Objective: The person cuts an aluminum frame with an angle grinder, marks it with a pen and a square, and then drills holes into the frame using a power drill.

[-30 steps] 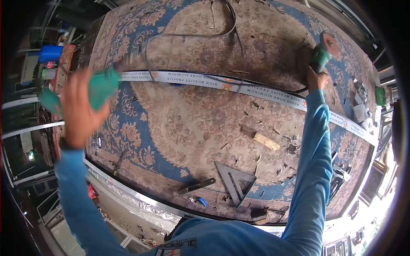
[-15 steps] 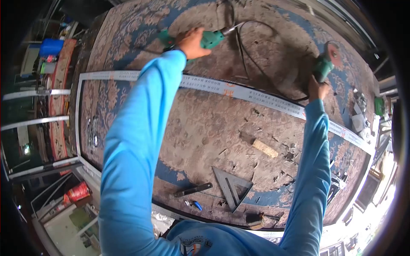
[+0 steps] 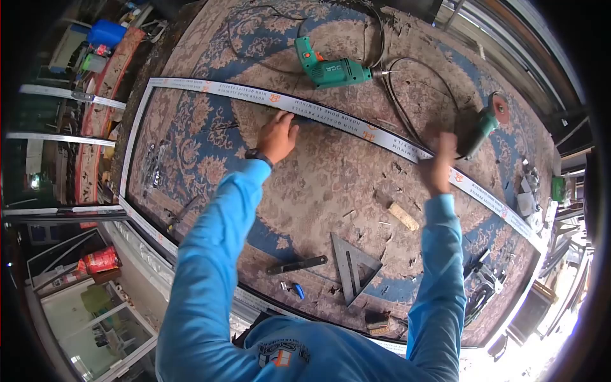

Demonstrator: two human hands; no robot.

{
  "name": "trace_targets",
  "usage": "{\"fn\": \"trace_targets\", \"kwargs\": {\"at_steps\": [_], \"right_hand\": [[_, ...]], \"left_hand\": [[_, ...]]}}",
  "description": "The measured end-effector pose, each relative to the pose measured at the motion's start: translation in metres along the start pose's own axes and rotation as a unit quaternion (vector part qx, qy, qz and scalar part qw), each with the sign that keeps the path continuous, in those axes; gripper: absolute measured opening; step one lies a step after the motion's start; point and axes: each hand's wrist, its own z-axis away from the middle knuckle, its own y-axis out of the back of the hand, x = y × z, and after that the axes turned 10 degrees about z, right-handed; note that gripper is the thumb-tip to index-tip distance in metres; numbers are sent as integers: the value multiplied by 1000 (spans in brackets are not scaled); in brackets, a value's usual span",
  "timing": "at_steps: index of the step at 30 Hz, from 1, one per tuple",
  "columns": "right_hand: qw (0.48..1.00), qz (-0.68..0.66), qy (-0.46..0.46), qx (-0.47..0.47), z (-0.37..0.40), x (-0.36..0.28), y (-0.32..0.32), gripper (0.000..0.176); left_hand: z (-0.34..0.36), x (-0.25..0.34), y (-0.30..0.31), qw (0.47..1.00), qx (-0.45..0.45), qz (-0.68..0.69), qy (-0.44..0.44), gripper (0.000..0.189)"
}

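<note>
A large aluminium frame lies on a patterned carpet, its far bar (image 3: pixel 318 113) wrapped in white printed film. My left hand (image 3: pixel 277 137) is at the near edge of that bar, thumb apart from the fingers and nothing visible in it. Blurred by motion, my right hand (image 3: pixel 439 162) is over the bar's right part; its fingers cannot be made out. Beyond the bar lies a green power drill (image 3: pixel 337 71) on its side, with a bit in its chuck. A green angle grinder (image 3: pixel 485 124) with a reddish disc rests just past my right hand.
Inside the frame lie a set square (image 3: pixel 349 270), a dark flat bar-like tool (image 3: pixel 296 265), a small blue-handled item (image 3: pixel 298 291) and a brush-like block (image 3: pixel 403 216). Black cords (image 3: pixel 398 105) loop beside the drill. Metal scraps and fittings (image 3: pixel 487 280) lie at right.
My left hand has left the drill, which now lies on the carpet, and come back to the bar. My right hand has let go of the grinder and moved left and nearer.
</note>
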Motion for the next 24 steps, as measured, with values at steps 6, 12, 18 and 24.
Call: {"fn": "trace_targets", "kwargs": {"at_steps": [6,12,18,24], "right_hand": [[925,153,58,-344,-18,-66,-35,81],[931,241,87,-259,10,-35,-71,82],[977,-49,56,-201,50,-153,86,44],[842,-219,-166,-464,249,-239,243,26]], "left_hand": [[13,13,9,990,-114,-70,34,15],[132,-45,73,986,-156,-48,-14,18],[289,26,186,989,-70,89,98,29],[444,81,217,973,-133,125,139,26]]}}
